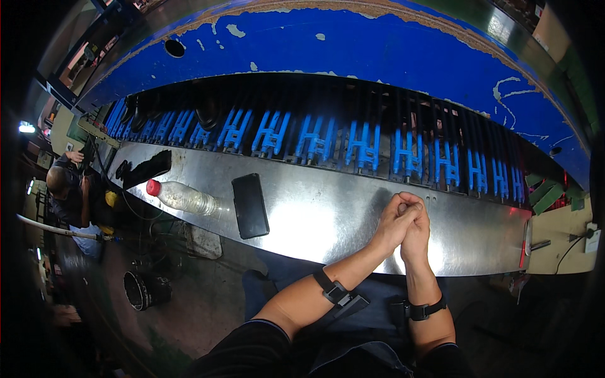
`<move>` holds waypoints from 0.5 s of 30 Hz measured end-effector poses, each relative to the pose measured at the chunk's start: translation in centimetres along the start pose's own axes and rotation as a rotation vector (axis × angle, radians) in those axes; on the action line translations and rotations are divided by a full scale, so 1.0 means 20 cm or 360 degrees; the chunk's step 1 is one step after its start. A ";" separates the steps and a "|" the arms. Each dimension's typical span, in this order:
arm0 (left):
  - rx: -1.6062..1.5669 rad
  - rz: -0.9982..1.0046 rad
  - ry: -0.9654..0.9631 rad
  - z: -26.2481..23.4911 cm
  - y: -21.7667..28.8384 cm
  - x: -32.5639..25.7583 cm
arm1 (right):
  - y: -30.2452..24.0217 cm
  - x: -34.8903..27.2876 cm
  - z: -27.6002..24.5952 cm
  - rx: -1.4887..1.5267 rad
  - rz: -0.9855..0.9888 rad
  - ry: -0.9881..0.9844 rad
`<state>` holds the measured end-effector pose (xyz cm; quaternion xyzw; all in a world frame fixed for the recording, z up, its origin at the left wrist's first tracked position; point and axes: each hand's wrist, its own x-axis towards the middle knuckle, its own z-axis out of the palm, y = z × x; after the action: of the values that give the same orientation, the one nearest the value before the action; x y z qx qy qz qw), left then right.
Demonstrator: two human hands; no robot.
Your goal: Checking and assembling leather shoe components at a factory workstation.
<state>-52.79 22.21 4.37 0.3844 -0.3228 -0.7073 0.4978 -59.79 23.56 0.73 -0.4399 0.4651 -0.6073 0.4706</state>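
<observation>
Left hand (pixel 392 228) and right hand (pixel 414 228) clasped together, fingers folded over one another, nothing visible between the palms. Both resting on the shiny metal shelf (pixel 328 220), near its far edge, right of centre. Black straps around both forearms, just above the wrists.

Left of the hands, well apart from them, a black phone (pixel 250 205) lying flat on the same shelf, screen dark. Further left, a clear plastic bottle (pixel 181 196) on its side, red cap pointing away from the phone. Beyond the bottle, a black patch at the shelf's left end, too dark to make out.

Behind the shelf, a long row of blue holders (pixel 362 146) set in a dark slot, running from one end of the machine to the other. Above them a curved blue panel (pixel 378 57) with chipped, flaking paint and a round hole near its left end.

At the right end of the shelf, a pale bench with green blocks (pixel 545 194) and a cable.

Far left, another person (pixel 69 189) bent over their own work. Below, a dark floor with a black round container (pixel 142 290) and loose cables.
</observation>
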 end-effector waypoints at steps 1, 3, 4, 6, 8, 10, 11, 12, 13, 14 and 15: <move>0.0003 0.0009 0.0003 -0.01 0.00 0.00 | -0.10 -0.01 0.04 0.0001 0.0130 0.0102; -0.0003 0.0006 -0.0002 -0.01 -0.02 0.00 | -0.11 -0.01 0.04 -0.0003 0.0254 0.0214; -0.0010 -0.0001 -0.0013 0.00 -0.02 0.01 | -0.04 0.00 0.01 -0.0026 0.0139 0.0120; -0.0011 -0.0005 -0.0013 0.01 -0.03 0.01 | -0.01 0.00 -0.02 -0.0046 0.0024 0.0021; -0.0010 -0.0006 0.0000 0.00 -0.02 0.01 | -0.04 0.00 0.01 -0.0126 0.0002 0.0022; 0.0012 0.0004 -0.0001 0.00 -0.03 0.00 | -0.02 0.00 -0.01 -0.0089 -0.0002 0.0031; 0.0011 0.0003 -0.0005 0.01 -0.03 0.01 | -0.01 -0.01 -0.01 -0.0050 -0.0004 0.0037; 0.0005 0.0026 -0.0017 0.00 -0.04 0.01 | -0.02 -0.01 -0.01 -0.0050 -0.0001 0.0035; -0.0001 0.0049 -0.0029 -0.01 -0.05 0.01 | -0.04 -0.01 0.00 -0.0057 -0.0021 0.0028; -0.0002 0.0048 -0.0025 -0.01 -0.05 0.01 | -0.05 -0.01 0.01 -0.0064 -0.0042 0.0021; -0.0001 0.0047 -0.0018 0.00 -0.05 0.01 | -0.05 -0.01 0.00 -0.0066 -0.0041 0.0024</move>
<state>-53.19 22.36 3.56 0.3753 -0.3310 -0.7023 0.5063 -59.86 23.91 1.66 -0.4509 0.4753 -0.6069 0.4499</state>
